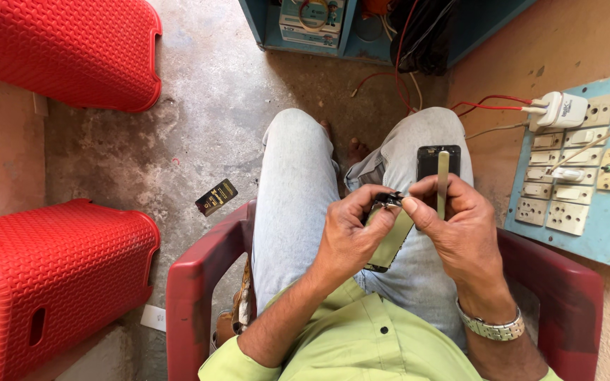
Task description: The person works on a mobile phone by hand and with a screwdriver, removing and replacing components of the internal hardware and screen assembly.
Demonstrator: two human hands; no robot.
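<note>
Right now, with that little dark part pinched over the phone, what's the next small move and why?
Probably ease the small dark part free with the left hand. Both thumbs meet on it at the opened phone's top edge, and the right hand also holds a thin flat tool upright, ready to pry.

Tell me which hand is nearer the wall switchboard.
Right. The right hand works over the right thigh, just short of the switchboard; the left hand sits farther off, between the knees.

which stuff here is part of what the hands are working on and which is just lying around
In hand: left hand, right hand, small black part, phone body, flat tool.
Lying about: red stools, black card, switchboard, charger.
</note>
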